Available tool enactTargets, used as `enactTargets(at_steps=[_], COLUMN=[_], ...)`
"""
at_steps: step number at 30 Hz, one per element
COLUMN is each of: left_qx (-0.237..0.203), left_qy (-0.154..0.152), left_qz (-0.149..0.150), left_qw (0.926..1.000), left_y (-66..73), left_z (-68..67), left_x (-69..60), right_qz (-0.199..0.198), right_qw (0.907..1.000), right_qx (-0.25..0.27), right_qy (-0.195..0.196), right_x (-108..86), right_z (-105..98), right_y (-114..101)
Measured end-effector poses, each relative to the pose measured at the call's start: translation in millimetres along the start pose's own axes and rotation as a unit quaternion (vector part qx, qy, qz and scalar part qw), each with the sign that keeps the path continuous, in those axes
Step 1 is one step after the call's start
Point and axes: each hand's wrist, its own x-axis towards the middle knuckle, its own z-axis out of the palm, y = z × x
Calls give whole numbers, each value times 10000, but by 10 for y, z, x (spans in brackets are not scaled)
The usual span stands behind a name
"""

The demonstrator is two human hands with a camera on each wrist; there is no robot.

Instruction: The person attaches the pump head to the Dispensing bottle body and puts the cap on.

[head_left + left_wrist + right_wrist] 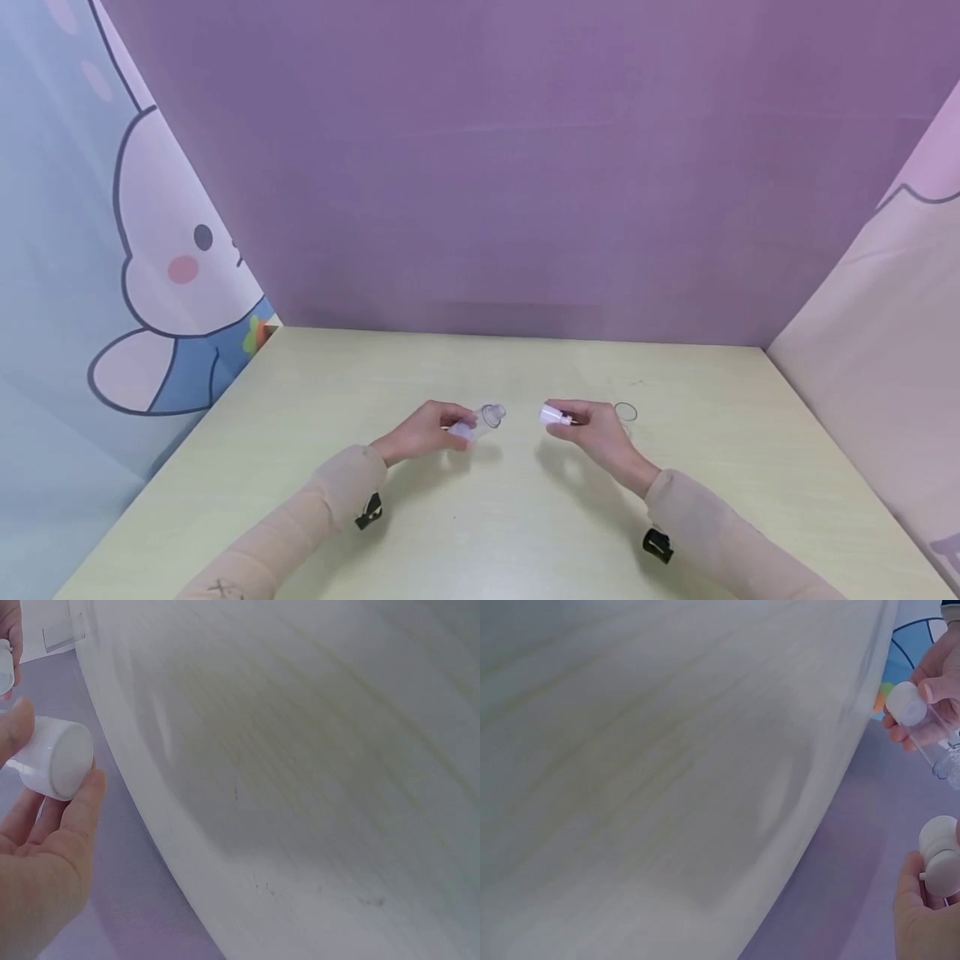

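Note:
In the head view my left hand point(432, 429) holds a small clear bottle point(489, 417) by its white end, its narrow neck tilted toward the right. The bottle's round white base point(64, 759) faces the camera in the left wrist view, with thumb and fingers around it. My right hand point(597, 429) pinches a small white cap-like piece point(553, 416), apart from the bottle. Up close in the right wrist view, that white piece point(941, 855) shows two rounded parts and a short nub; its exact kind is unclear. Both hands are raised over the table.
A clear cup-shaped cover point(626, 412) stands on the pale table point(480, 517) just beyond my right hand. A purple panel point(525, 183) rises behind the table. Printed cloths hang at the left point(187, 250) and right.

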Motion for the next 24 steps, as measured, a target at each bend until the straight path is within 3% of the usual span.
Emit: enactTargets(at_steps=[11,24], left_qx=[22,-10], left_qy=[-57,-98], left_qz=[-19,37], left_qw=[10000,9999], left_y=[9,-1], left_z=[8,20], left_x=[-11,14], right_qz=[125,7], right_qw=[9998,9999], right_qx=[132,123], right_qy=[0,3], right_x=[-9,-9], right_z=[83,82], right_y=[-21,-73])
